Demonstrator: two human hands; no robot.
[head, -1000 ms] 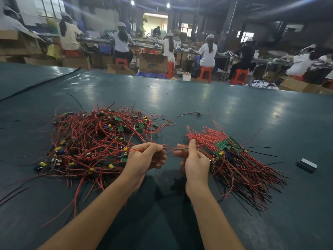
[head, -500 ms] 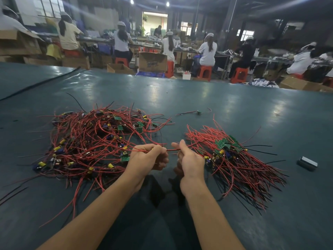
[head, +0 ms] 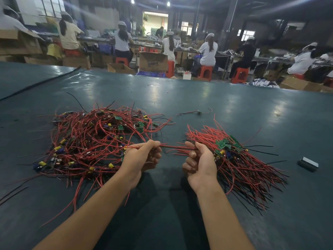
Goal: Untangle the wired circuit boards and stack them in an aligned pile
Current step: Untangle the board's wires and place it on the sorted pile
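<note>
Here, left hand (head: 142, 157) and right hand (head: 200, 163) grip one red wire (head: 173, 146) between two heaps, the tangled heap (head: 93, 138) and neater pile (head: 239, 159); one stray board (head: 199, 112) lies beyond.

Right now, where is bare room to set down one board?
Bare: the table at the near-right corner, and the far stretch beyond the stray board. Crowded: the tangled heap at left, the aligned pile at right, and the gap between them, crossed by a wire.
</note>
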